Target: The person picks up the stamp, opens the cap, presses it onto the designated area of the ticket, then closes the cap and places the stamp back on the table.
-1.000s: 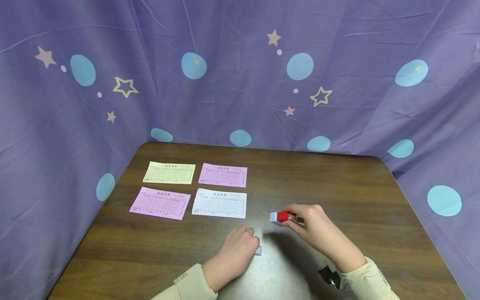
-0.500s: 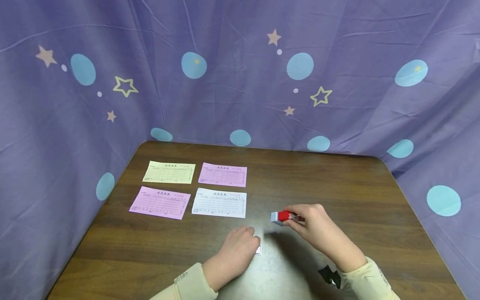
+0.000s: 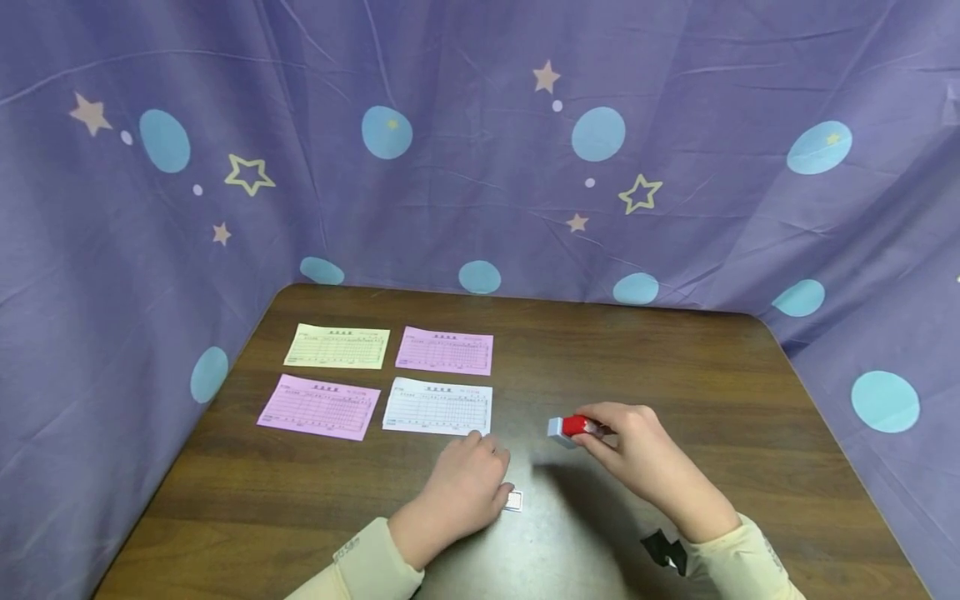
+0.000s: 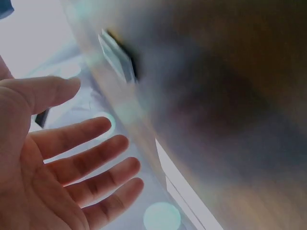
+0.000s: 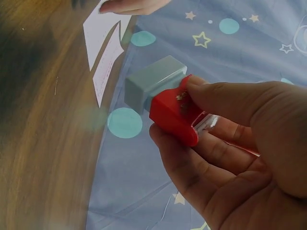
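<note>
My right hand [image 3: 641, 446] holds a stamp [image 5: 175, 112] with a red body and a pale blue-grey block at its end. In the right wrist view the thumb and fingers pinch the red part, and the block points away from the palm. A small flat rectangular piece [image 3: 513, 501], whitish with a dark outline, lies on the table beside my left thumb. My left hand [image 3: 463, 487] is over the table, its fingertips at the lower edge of the white slip [image 3: 438, 407]. The left wrist view shows its fingers spread and holding nothing, apart from the small piece [image 4: 117, 56].
Left of centre on the brown wooden table [image 3: 630, 358] lie a yellow slip [image 3: 337, 346], an upper pink slip [image 3: 445, 350] and a lower pink slip [image 3: 320, 407]. Something black [image 3: 664, 552] is by the right sleeve. A purple curtain [image 3: 480, 217] surrounds the table.
My left hand has let go of the small flat piece and moved up and left toward the white slip. The right hand, still with the stamp, has shifted slightly right.
</note>
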Motion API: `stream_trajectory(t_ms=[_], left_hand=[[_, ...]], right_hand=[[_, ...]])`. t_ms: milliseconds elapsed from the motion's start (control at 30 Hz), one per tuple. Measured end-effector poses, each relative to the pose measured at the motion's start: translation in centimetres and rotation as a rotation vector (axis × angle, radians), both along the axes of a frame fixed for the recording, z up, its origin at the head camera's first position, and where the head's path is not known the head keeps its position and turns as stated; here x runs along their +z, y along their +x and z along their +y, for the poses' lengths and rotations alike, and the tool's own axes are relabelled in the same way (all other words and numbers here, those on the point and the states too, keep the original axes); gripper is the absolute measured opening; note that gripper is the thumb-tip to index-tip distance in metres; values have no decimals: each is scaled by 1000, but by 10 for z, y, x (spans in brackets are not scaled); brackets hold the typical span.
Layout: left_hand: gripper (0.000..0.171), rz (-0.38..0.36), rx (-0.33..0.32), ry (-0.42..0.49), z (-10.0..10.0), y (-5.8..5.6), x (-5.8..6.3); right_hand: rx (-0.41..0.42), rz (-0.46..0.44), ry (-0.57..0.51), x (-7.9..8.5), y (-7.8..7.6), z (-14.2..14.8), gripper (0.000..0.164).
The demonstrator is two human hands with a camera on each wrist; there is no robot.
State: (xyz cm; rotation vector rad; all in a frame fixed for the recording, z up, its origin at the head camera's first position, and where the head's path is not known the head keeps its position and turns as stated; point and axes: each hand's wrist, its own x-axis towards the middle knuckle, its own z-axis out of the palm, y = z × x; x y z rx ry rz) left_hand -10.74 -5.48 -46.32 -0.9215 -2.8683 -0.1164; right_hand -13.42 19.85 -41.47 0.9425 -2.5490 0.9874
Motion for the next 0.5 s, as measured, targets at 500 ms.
stream_trajectory(t_ms=[500], left_hand=[[23, -40, 171, 56, -40, -22, 1]], right_hand=[[-4, -10, -2, 1, -3, 3, 24]])
